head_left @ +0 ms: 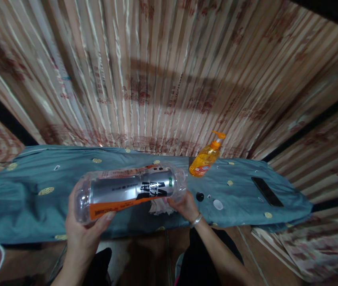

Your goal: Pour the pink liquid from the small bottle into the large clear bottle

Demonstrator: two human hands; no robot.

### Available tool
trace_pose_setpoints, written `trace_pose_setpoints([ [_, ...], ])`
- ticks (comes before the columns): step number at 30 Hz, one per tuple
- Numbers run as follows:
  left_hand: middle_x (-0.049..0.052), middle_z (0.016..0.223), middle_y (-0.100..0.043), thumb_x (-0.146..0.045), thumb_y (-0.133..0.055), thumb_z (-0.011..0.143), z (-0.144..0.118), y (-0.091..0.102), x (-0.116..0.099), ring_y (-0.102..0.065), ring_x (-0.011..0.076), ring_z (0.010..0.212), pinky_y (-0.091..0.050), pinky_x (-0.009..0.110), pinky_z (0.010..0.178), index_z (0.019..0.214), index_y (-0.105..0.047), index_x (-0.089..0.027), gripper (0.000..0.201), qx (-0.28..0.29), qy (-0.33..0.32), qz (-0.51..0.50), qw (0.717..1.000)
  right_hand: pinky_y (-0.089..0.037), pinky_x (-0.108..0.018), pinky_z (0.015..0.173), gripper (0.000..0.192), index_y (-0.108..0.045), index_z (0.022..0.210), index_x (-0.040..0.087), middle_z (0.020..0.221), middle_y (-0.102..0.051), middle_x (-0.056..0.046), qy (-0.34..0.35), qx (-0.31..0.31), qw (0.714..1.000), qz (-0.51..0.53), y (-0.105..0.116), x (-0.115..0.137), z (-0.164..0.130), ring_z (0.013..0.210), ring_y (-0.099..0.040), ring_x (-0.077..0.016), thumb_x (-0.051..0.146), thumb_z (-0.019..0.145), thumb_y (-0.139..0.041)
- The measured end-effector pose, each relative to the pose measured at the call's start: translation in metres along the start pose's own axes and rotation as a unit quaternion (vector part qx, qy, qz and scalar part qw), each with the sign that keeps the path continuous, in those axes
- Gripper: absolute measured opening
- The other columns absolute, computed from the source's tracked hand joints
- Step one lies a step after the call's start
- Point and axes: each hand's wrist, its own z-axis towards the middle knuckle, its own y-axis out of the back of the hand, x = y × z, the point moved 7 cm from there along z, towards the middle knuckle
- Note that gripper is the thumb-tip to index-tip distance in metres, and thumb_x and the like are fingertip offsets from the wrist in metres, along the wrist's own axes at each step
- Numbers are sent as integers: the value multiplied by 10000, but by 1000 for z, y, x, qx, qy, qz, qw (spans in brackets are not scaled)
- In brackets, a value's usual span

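A large clear plastic bottle (130, 190) with a silver and orange label lies sideways in the air between my hands, above the blue-green cloth. My left hand (82, 234) is wrapped round its base at the left. At the other end, my right hand (186, 206) has its fingers closed at the bottle's neck; a white crumpled tissue (160, 206) shows just behind and below it. To the right on the cloth lie a small black cap (200, 196) and a white round disc (218, 204). The bottle's mouth is hard to make out.
An orange pump bottle (205, 159) stands near the cloth's back edge, before a patterned curtain (157, 79). A black phone (267, 192) lies at the right of the patterned blue-green cloth (234, 206). A white cable (0, 254) loops at the lower left.
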Motion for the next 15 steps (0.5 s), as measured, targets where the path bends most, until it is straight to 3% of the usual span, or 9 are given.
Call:
trace_pose_setpoints([
  [9, 171, 1405, -596, -512, -925, 393, -1, -5, -14, -538, 424, 1319, -382, 572, 1144, 1393, -534, -182, 1123, -31, 33, -18, 999, -641, -432, 765, 428, -652, 1102, 199, 940, -775, -75, 9, -5, 1000, -9, 1, -4, 0, 805, -740, -277, 310, 702, -757],
  [15, 151, 1358, -628, -532, -911, 433, 0, -4, -15, -552, 403, 1312, -383, 550, 1147, 1374, -557, -194, 1061, -23, -9, 3, 1000, -633, -456, 757, 345, -661, 1009, 203, 890, -769, -63, -3, 5, 1000, -16, 1, -3, 1, 763, -725, -273, 347, 706, -741],
])
